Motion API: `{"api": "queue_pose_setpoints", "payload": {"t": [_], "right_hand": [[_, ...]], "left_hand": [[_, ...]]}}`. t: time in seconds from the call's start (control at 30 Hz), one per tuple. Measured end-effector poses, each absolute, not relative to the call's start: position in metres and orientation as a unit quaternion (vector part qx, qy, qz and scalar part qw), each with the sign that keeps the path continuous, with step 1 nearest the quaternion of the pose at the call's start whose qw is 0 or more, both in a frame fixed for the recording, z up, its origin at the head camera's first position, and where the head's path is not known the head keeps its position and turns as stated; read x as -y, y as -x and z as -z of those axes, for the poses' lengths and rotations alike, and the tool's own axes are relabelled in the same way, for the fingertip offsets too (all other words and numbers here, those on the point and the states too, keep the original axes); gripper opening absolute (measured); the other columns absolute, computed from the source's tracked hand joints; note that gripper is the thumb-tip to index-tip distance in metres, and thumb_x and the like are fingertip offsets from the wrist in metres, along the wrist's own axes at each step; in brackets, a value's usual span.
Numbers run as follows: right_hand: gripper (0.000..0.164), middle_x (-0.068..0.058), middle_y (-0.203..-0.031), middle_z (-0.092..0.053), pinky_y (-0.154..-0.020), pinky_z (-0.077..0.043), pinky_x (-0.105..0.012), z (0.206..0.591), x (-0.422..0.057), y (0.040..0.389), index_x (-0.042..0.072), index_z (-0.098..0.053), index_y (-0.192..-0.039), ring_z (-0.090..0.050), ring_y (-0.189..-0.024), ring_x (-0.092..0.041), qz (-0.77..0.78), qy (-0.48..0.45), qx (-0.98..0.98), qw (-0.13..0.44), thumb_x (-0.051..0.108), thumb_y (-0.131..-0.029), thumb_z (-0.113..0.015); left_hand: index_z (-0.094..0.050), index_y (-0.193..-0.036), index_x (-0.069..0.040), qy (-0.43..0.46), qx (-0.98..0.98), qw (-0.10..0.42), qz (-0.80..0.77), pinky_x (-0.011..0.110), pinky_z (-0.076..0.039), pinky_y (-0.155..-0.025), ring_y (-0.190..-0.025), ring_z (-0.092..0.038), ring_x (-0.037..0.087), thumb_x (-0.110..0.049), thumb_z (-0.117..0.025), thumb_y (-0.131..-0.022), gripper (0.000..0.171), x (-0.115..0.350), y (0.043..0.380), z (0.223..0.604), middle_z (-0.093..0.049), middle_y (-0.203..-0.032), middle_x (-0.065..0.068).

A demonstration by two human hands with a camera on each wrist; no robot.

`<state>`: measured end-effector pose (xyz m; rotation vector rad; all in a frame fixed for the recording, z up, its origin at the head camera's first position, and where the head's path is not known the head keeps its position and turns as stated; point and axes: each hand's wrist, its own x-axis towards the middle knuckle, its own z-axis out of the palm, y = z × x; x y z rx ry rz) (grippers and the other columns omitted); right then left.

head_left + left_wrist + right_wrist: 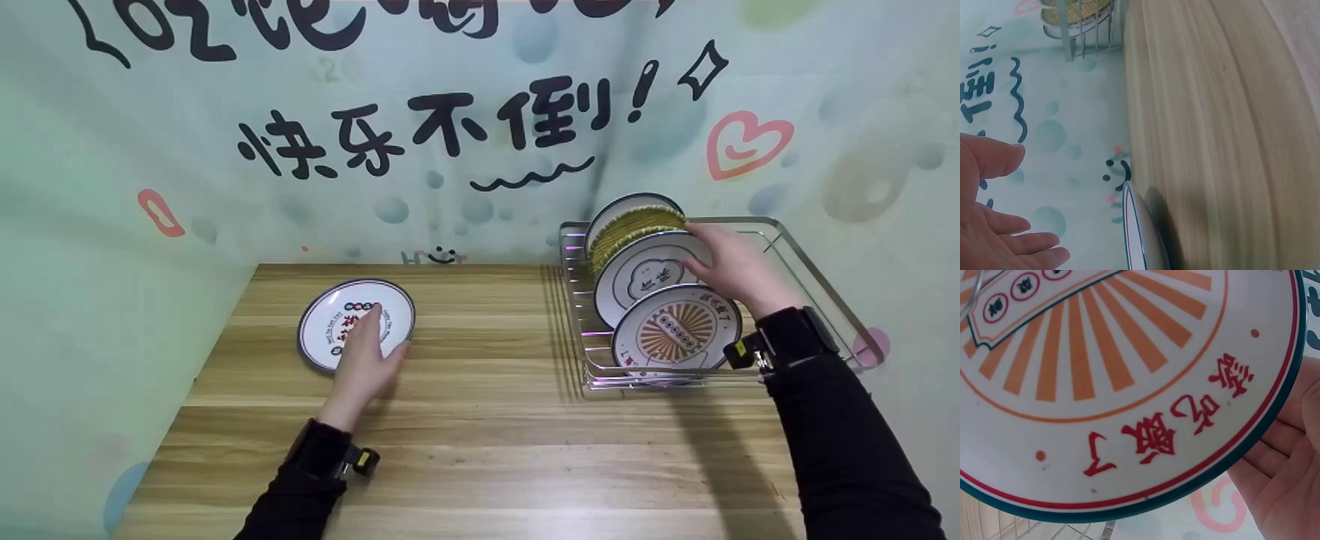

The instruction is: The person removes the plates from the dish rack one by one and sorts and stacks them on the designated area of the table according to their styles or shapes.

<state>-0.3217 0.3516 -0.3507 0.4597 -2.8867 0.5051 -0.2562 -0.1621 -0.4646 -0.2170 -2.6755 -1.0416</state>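
In the head view, my left hand (364, 365) hovers over a white plate (324, 315) with a dark blue rim and red print. The left wrist view shows its thumb and fingers spread apart, beside the plate's edge (1135, 242). My right hand (739, 266) is at a wire rack (817, 289), pinching the right edge of a white plate with a cloud-shaped print (630, 289), thumb across its face. In front leans a plate with orange rays (641, 341); in the right wrist view this plate (1129, 484) hides the right fingertips.
Behind the cloud-print plate stand yellow-green woven round pieces (637, 225) and another white plate (637, 199). The rack sits on the right of the wooden table (480, 450). A printed cloth backdrop (450, 217) rises along the table's back edge.
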Motion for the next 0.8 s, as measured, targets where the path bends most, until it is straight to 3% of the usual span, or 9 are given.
{"api": "queue_pose_setpoints", "payload": {"t": [0.2,0.63,0.8], "right_hand": [[0.053,-0.035,-0.14,-0.044,-0.109,-0.028,-0.062,0.351,-0.352,0.322,-0.01,-0.042,-0.141,-0.039,-0.129,-0.052,-0.17,-0.159,0.968,0.096,0.007,-0.095,-0.062],[0.036,-0.035,-0.122,-0.057,-0.1,-0.039,-0.061,0.351,-0.353,0.319,-0.013,-0.055,-0.127,-0.053,-0.113,-0.051,-0.157,-0.173,0.96,0.156,-0.001,-0.094,-0.061],[0.029,-0.033,-0.114,-0.061,-0.094,-0.043,-0.061,0.352,-0.353,0.318,-0.012,-0.06,-0.12,-0.057,-0.106,-0.05,-0.149,-0.182,0.955,0.182,-0.002,-0.093,-0.061]], "left_hand": [[-0.029,-0.148,0.012,0.081,0.926,0.114,0.352,0.053,-0.022,-0.117,-0.139,-0.03,0.046,-0.021,-0.071,-0.089,0.079,0.152,0.256,0.465,-0.033,-0.149,0.034],[-0.031,-0.145,0.015,0.129,0.92,0.129,0.346,0.055,-0.023,-0.116,-0.137,-0.032,0.049,-0.023,-0.076,-0.083,0.086,0.131,0.256,0.471,-0.035,-0.147,0.037],[-0.028,-0.147,0.014,0.134,0.927,0.105,0.334,0.054,-0.019,-0.118,-0.14,-0.029,0.047,-0.033,-0.075,-0.085,0.091,0.123,0.254,0.469,-0.031,-0.151,0.034]]}}
